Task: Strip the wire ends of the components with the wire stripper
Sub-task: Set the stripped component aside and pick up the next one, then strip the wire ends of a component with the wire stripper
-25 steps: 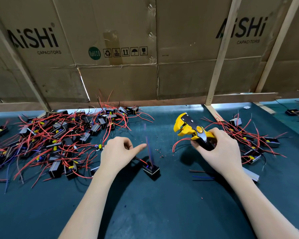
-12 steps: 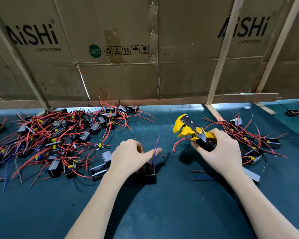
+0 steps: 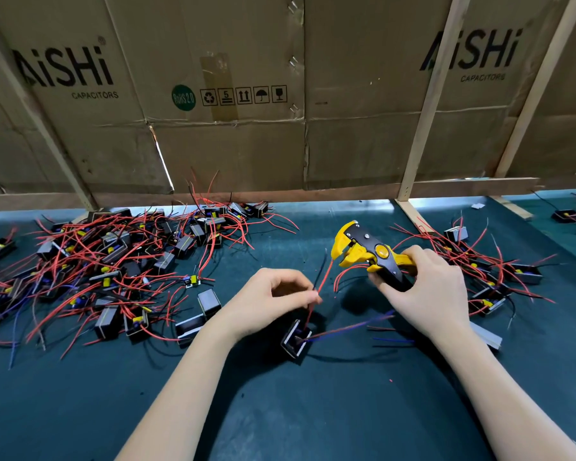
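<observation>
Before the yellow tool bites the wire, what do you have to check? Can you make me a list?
1. Stripper held firmly by the right hand: ok.
2. Stripper's jaws open, ready for a wire: ok.
3. Left hand pinches the red wire of the component: ok.
4. Wire tip inside the jaws: not ok, it stands just left of them.
5. Other wires out of the way: ok, the blue wire trails off low to the right.
6. Wire end still unstripped: cannot tell, too thin and blurred.
</observation>
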